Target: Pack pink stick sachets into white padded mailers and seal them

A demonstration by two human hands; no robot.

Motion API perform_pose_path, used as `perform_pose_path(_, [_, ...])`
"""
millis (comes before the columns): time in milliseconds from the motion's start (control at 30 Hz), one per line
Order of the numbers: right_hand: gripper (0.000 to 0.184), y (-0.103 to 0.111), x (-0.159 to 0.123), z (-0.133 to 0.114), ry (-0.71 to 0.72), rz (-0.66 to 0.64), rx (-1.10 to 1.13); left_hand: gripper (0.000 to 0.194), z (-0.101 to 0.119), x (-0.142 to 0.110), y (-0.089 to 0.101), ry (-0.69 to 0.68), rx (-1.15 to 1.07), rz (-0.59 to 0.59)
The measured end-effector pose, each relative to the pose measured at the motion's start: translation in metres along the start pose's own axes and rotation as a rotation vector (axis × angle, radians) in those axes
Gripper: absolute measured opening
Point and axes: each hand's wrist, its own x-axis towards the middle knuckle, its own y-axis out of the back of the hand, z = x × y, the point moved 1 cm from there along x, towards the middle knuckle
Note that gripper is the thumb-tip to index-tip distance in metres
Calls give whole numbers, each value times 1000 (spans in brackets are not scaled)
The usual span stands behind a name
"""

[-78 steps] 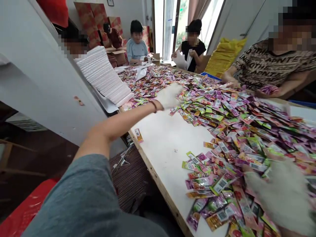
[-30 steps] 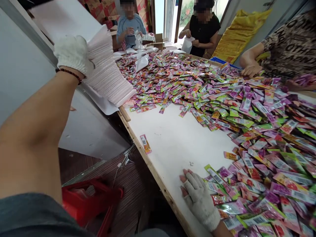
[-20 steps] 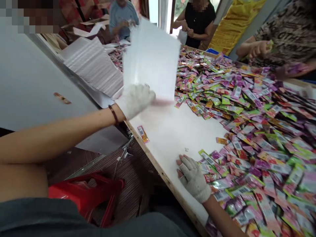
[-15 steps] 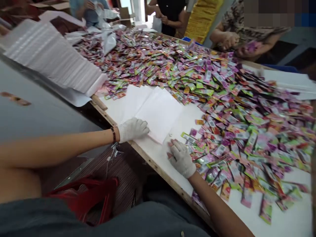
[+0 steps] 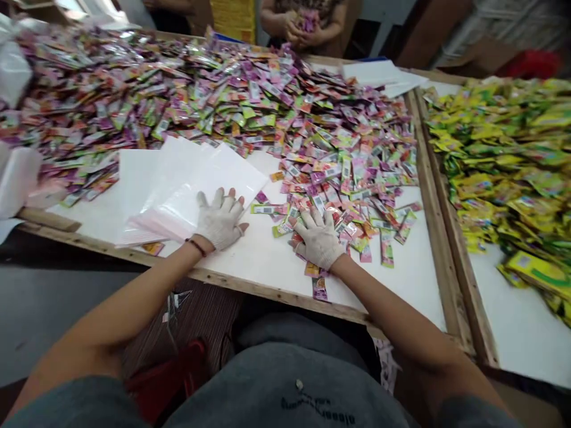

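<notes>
Left hand: the gloved left hand (image 5: 220, 219) lies flat, palm down, fingers spread, on the near corner of the stack of clear plastic bags (image 5: 187, 184); grip released, pressing on the stack and grasping nothing. A dark bead bracelet (image 5: 197, 246) sits at its wrist.
Right hand: the gloved right hand (image 5: 317, 239) lies flat with fingers spread on the near edge of the heap of sachets (image 5: 312, 148); grip released, resting on several sachets without clenching any.
Plastic bags: fanned on the white table (image 5: 263, 261), at 9 o'clock from the left hand's fingers, touching the sachet heap along their far side.
Sachets: pink, purple and green, spread across the table from 9 o'clock round to 2 o'clock of the hands; a few loose ones lie by the table's near edge, at 6 o'clock from the right hand.
Yellow packets: a separate pile of yellow packets (image 5: 504, 148) lies on the neighbouring table at 3 o'clock, beyond a wooden rail (image 5: 439, 196).
Another person: their hands (image 5: 303, 30) at 12 o'clock, across the table, hold a bunch of sachets.
</notes>
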Motion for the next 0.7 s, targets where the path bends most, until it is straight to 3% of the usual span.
perform_pose_path(133, [57,9,-38,69,101,-95,-43,69,-9,-9,-4,-33,-45,-8])
perform_pose_path(267, [65,20,-45,126,4,-34,-55,65,2,15,13,63,-140,15])
perform_pose_path(400, [84,21,-50,136,-326,131,-102,72,57,56,11,-4,-260,6])
perform_pose_path(500, [104,8,-59,126,-540,147,-134,80,103,88,-5,126,-344,-58])
perform_pose_path(600, [100,-2,-43,130,-605,205,-73,76,155,129,-19,93,-502,-16])
perform_pose_path(700, [84,7,0,153,-604,301,81,70,204,175,-15,-33,-744,61])
